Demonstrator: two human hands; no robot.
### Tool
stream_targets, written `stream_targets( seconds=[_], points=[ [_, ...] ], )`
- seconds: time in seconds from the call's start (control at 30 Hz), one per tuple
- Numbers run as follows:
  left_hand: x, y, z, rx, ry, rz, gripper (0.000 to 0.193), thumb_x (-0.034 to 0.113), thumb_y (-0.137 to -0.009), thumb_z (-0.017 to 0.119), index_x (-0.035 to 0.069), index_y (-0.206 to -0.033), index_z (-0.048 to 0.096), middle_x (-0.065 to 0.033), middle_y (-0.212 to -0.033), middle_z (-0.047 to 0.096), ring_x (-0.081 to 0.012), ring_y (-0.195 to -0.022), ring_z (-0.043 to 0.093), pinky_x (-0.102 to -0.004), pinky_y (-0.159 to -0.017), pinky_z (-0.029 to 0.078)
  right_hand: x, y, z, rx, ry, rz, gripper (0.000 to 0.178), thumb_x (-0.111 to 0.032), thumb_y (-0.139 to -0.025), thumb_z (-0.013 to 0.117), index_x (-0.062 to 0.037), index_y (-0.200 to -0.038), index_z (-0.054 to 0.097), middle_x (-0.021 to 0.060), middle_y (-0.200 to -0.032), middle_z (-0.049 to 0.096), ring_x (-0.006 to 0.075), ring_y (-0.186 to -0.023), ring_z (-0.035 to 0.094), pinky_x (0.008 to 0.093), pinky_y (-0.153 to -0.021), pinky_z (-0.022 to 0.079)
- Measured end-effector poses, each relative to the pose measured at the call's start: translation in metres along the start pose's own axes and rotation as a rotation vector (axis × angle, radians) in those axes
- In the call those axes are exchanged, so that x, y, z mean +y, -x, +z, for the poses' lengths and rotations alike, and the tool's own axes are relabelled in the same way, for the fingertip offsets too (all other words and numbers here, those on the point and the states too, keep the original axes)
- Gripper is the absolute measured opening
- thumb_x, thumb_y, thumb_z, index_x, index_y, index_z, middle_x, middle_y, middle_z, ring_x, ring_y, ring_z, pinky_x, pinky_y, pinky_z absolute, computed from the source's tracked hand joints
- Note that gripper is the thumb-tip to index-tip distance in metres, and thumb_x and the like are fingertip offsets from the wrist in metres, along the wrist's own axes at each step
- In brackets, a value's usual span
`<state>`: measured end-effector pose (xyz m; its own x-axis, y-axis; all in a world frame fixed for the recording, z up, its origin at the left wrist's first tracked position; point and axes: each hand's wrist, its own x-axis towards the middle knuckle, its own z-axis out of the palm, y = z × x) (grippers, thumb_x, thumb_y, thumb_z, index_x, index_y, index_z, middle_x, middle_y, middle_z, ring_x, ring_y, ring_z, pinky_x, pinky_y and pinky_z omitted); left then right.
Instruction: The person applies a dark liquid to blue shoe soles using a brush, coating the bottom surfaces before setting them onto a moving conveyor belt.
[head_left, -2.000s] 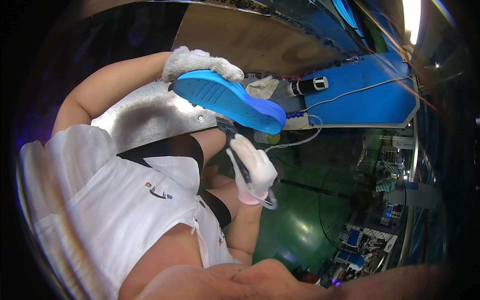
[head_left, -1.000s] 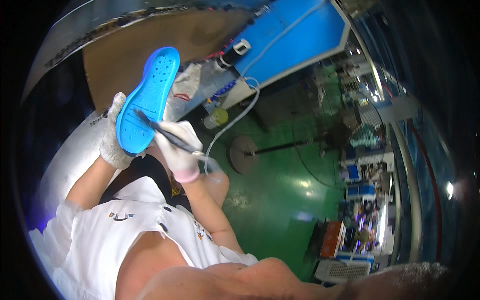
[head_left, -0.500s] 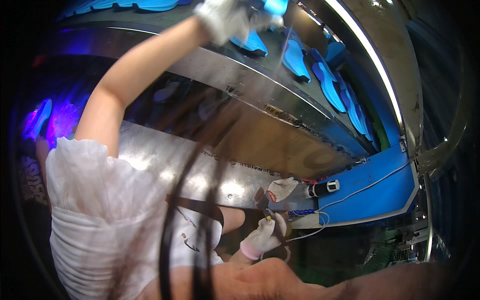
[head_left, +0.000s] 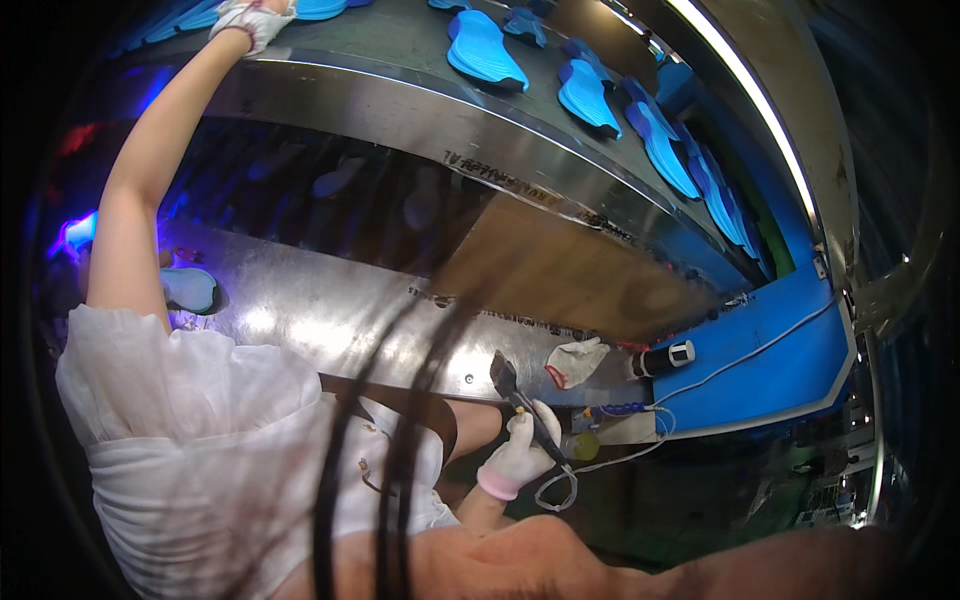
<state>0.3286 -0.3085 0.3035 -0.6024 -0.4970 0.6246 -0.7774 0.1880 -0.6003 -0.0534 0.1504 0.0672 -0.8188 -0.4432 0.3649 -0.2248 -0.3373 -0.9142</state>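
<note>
My left arm reaches up to the far left, and my gloved left hand (head_left: pixel 250 17) rests at the edge of the upper conveyor belt (head_left: pixel 400 40), right beside a blue shoe sole (head_left: pixel 322 8). The picture's rim cuts off the fingers, so their grip is hidden. Low in front of my lap, my gloved right hand (head_left: pixel 518 455) is closed around a thin dark brush (head_left: pixel 515 392) whose head points up toward the metal ledge (head_left: pixel 330 320).
Several blue soles (head_left: pixel 485 50) ride the belt toward the right. A spare white glove (head_left: pixel 578 360) and a black-and-white cylindrical tool (head_left: pixel 665 358) lie on the ledge by a blue panel (head_left: pixel 780 350). A pale sole (head_left: pixel 190 288) sits at the left. Hair strands (head_left: pixel 400 460) hang before the lens.
Two seconds ago my left hand held a blue sole while my right hand brushed it. The left arm has since swung up to the belt with it; the right hand dropped to my lap with the brush.
</note>
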Motion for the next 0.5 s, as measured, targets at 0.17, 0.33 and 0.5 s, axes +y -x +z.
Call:
stream_targets(
  seconds=[0.17, 0.33, 0.5],
  points=[
    [0.074, -0.024, -0.09, 0.033, 1.149, -0.659, 0.033, 0.02, -0.09, 0.067, 0.009, -0.12, 0.063, -0.0107, -0.107, 0.066, -0.0249, -0.096, 0.065, -0.0351, -0.083, 0.055, 0.004, -0.001, 0.001, 0.136, 0.012, 0.091, 0.024, -0.007, -0.095, 0.057, 0.0069, -0.115, 0.058, 0.0102, -0.095, 0.062, 0.0122, -0.075, 0.059, 0.0217, -0.059, 0.048],
    [0.189, 0.026, -0.086, 0.598, 1.787, -0.615, 0.025, 0.003, -0.1, 0.058, 0.003, -0.123, 0.066, -0.0155, -0.121, 0.067, -0.0223, -0.105, 0.067, -0.0324, -0.098, 0.052, 0.02, -0.013, -0.018, 0.303, -0.104, 0.23, 0.027, -0.005, -0.098, 0.058, 0.0063, -0.123, 0.055, 0.014, -0.109, 0.066, 0.0167, -0.09, 0.067, 0.0206, -0.055, 0.051],
    [0.283, 0.141, -0.123, 0.415, 1.714, 0.089, 0.028, -0.003, -0.091, 0.059, 0.0, -0.118, 0.066, -0.0185, -0.127, 0.061, -0.0301, -0.117, 0.061, -0.0465, -0.097, 0.054, 0.035, -0.024, -0.032, 0.406, -0.062, 0.284, 0.029, -0.007, -0.095, 0.066, 0.0068, -0.12, 0.06, 0.0126, -0.102, 0.068, 0.0145, -0.078, 0.068, 0.0196, -0.054, 0.052]
  ],
)
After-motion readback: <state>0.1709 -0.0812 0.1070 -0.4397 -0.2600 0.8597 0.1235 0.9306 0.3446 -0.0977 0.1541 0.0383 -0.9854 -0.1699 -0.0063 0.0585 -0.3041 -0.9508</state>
